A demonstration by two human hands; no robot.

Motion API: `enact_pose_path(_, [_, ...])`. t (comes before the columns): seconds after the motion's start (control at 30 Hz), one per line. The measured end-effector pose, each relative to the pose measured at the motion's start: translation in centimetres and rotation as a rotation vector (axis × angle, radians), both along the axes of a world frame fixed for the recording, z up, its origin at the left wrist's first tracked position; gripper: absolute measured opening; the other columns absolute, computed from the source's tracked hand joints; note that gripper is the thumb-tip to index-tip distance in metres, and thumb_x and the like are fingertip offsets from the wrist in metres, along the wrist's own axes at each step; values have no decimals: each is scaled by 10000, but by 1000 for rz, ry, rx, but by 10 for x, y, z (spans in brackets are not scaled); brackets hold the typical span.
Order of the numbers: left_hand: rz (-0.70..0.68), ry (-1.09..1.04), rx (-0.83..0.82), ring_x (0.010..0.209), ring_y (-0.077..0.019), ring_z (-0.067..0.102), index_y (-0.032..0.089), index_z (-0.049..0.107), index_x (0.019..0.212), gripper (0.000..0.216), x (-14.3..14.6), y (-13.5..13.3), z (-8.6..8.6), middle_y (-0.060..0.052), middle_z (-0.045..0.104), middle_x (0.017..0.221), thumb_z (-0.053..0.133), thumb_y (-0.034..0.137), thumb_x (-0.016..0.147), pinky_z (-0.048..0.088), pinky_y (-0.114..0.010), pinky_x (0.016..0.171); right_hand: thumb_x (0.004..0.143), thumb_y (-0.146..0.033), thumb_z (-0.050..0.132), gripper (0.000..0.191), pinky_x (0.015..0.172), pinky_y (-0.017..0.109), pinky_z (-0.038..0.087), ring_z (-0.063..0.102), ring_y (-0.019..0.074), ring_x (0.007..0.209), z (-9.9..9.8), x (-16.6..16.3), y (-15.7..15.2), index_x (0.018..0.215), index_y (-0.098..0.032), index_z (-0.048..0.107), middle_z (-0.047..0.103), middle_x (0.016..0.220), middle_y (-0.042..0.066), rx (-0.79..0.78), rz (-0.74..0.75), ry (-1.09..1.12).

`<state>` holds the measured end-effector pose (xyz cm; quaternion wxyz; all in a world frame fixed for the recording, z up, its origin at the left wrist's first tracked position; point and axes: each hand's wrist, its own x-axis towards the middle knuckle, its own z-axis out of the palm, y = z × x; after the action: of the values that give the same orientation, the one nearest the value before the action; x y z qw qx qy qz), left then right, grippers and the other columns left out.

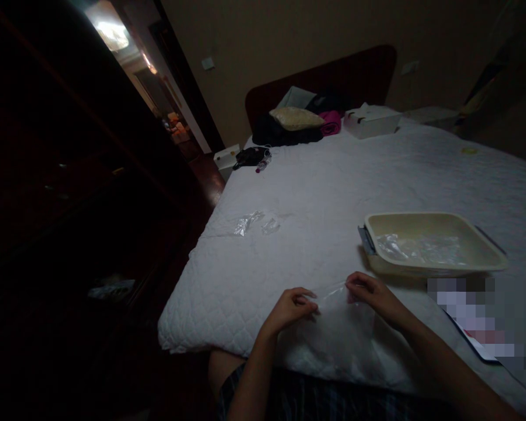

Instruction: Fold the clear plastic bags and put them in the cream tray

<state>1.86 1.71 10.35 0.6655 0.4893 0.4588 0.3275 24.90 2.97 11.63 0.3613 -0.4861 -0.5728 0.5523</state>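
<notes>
Keep the pull gentle

Plastic scraps (pixel 248 223) lie on the bed (pixel 319 193); the left hand (pixel 293 309) pinches one side of clear plastic film (pixel 333 292) between both hands; the right hand (pixel 370 290) pinches its other side, near the tub (pixel 438 270). Light, even tension should avoid tearing.

The clear bag (pixel 339 321) fades out below; blocky blurring hides most of a flat item (pixel 480 349); the right edge crops the bed (pixel 315 190).

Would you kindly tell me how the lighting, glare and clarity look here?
Head view throughout: dim overall, nearly black at left; bright light glaring at upper left; thin glints on the held clear plastic; pixelation hiding detail at lower right.
</notes>
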Motion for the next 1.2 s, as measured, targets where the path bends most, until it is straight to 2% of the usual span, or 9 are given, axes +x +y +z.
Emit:
enact_pose_path(0.1, [65,-74,-42,587,-166,632,117,581,739,391,-4,2,-9,-45,633,613,709,463,607,496,-257,576,687,-542,571,366,488,264,472,543,124,535,5,8,6,796,-193,548,568,675,-3,-49,-88,-7])
enact_pose_path(0.23, [128,-209,-91,700,-196,654,147,522,826,431,-1,6,-17,-67,652,795,696,485,623,515,-278,599,645,-561,591,435,437,252,454,539,118,518,-3,11,19,871,-192,553,582,756,13,-81,-138,-56])
enact_pose_path(0.37, [161,-206,-138,525,-139,617,173,471,1032,594,6,18,-37,-71,652,861,705,494,590,496,-254,483,660,-534,586,419,401,240,409,518,106,475,-33,5,38,889,-188,531,569,758,5,-45,-100,-97])
enact_pose_path(0.5, [410,-78,-146,376,-78,508,135,511,797,466,10,34,-68,-13,611,640,723,455,533,387,-178,351,659,-500,607,363,424,221,375,503,111,487,-69,-4,61,820,-190,510,560,617,-22,47,-140,-162])
enact_pose_path(0.63, [499,-58,-139,369,-76,501,149,470,765,448,7,49,-89,4,581,633,681,485,559,380,-179,335,692,-513,571,339,411,212,342,458,98,436,-91,-13,87,760,-192,486,505,516,-50,108,-184,-198])
enact_pose_path(0.83, [546,6,-117,473,-102,570,165,463,971,515,-3,64,-85,-38,590,835,505,603,702,431,-204,362,802,-474,442,358,648,311,482,607,189,729,-87,-22,116,941,-165,556,640,812,67,309,-184,-445])
enact_pose_path(0.93, [627,357,90,690,-152,627,181,431,1133,518,-9,61,-78,-92,563,1032,446,564,784,512,-262,529,857,-385,376,373,880,390,418,532,243,1038,-81,-28,108,1094,-148,539,574,1123,141,573,-169,-692])
enact_pose_path(1.07, [668,967,639,1150,-257,455,146,383,1236,456,-16,50,-76,-168,416,1269,466,367,847,439,-398,891,892,-340,316,420,978,396,346,420,235,1188,-91,-40,81,1226,-135,467,453,1300,150,767,69,-887])
enact_pose_path(1.2, [217,1217,1076,1274,-244,301,176,400,1240,370,-23,41,-86,-126,374,1347,414,201,871,321,-457,1003,869,-440,361,532,1016,475,269,279,258,1284,-117,-42,63,1325,-166,350,333,1390,144,811,243,-951])
